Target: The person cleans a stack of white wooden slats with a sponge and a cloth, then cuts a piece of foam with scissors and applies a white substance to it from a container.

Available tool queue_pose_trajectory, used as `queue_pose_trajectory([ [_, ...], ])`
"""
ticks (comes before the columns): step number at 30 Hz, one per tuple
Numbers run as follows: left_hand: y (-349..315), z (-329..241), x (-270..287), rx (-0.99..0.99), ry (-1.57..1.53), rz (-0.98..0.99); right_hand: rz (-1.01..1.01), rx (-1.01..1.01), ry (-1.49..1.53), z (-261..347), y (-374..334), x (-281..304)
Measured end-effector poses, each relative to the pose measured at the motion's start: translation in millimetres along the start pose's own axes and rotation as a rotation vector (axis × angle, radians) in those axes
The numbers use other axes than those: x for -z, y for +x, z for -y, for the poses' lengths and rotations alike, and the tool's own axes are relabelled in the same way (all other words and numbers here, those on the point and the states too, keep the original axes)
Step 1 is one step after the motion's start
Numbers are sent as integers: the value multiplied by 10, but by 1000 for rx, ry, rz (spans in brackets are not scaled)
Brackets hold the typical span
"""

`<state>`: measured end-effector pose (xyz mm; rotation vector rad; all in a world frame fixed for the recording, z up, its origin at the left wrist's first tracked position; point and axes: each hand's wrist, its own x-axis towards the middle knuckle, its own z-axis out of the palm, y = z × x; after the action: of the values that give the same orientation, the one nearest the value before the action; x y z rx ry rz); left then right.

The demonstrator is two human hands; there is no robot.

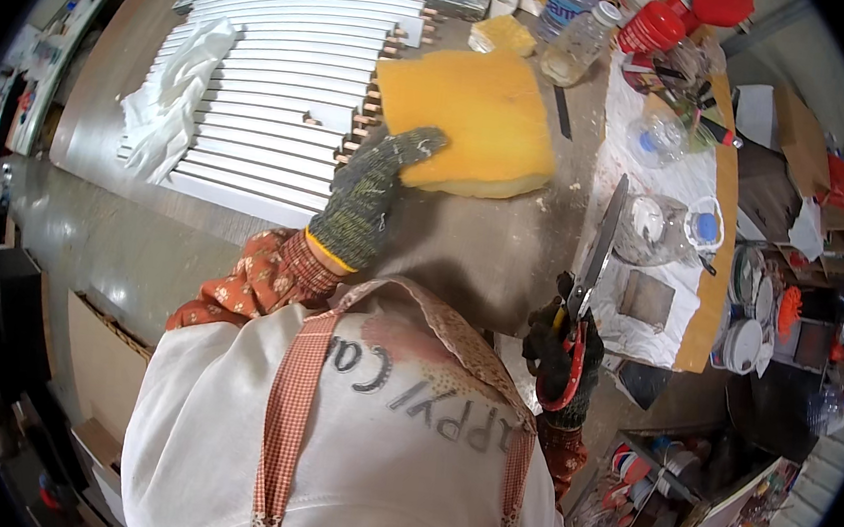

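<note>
My left hand [373, 191], in a dark grey-green knitted glove with a yellow cuff edge, grips the near-left side of a thick yellow foam sheet [480, 118]. One gloved digit lies across the top of the foam; the others are mostly hidden. On the right, near my body, my right hand [579, 363] wears a dark glove and is closed round the red handles of a pair of scissors [600, 247]. The blades point away from me, apart from the foam.
White slats [277, 80] lie in rows at the far left, with a crumpled white cloth [181, 92] on them. A smaller foam piece [503, 35] and bottles [580, 44] stand beyond the sheet. A clear plastic jug [651, 228] rests on white cloth at right.
</note>
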<state>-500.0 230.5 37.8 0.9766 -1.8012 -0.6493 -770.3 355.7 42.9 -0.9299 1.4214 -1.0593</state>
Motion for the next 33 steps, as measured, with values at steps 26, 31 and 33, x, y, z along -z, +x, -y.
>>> queue_pose_trajectory([
  [26, 610, -401, -206, 290, -764, 59, 402, 107, -19, 376, 652, -238],
  [31, 647, -443, -217, 485, -939, -1, 421, 250, -164, 375, 708, -253],
  [33, 609, -398, -201, 313, -647, 65, 430, 248, -85, 312, 738, -256],
])
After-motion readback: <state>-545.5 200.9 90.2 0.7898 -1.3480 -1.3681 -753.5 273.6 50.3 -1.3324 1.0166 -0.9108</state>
